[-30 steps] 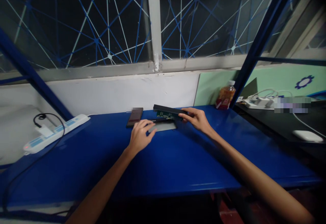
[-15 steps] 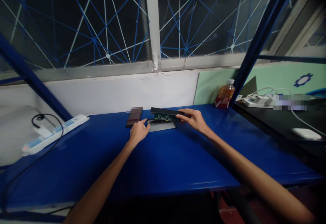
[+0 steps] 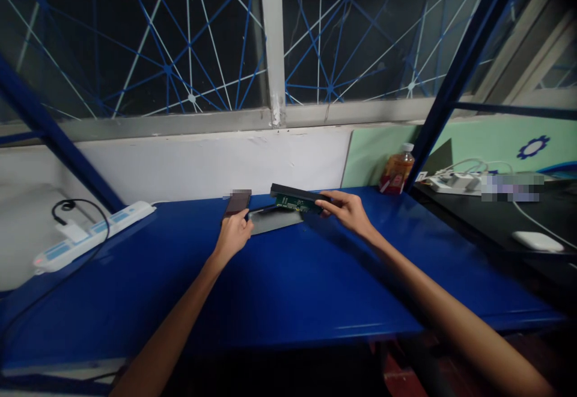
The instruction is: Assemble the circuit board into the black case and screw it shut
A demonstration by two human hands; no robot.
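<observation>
My right hand (image 3: 345, 207) pinches the right end of a black casing with a green circuit board (image 3: 295, 200), tilted above the blue table (image 3: 288, 283). Beneath and to the left of it lies a flat grey panel with a dark rim (image 3: 273, 221). The fingers of my left hand (image 3: 234, 233) are closed on the left end of this panel. Just behind my left hand lies a dark phone (image 3: 238, 203), its near part covered by the fingers.
A white power strip (image 3: 97, 234) with a black cable lies at the left. At the back right stands a drink bottle (image 3: 397, 169). A black table (image 3: 487, 210) at the right holds cables and a white case (image 3: 538, 241). Blue posts flank the table.
My left hand has moved left and a little nearer, and the grey panel has shifted left with it. The circuit board casing is slightly raised and shows more of its green side.
</observation>
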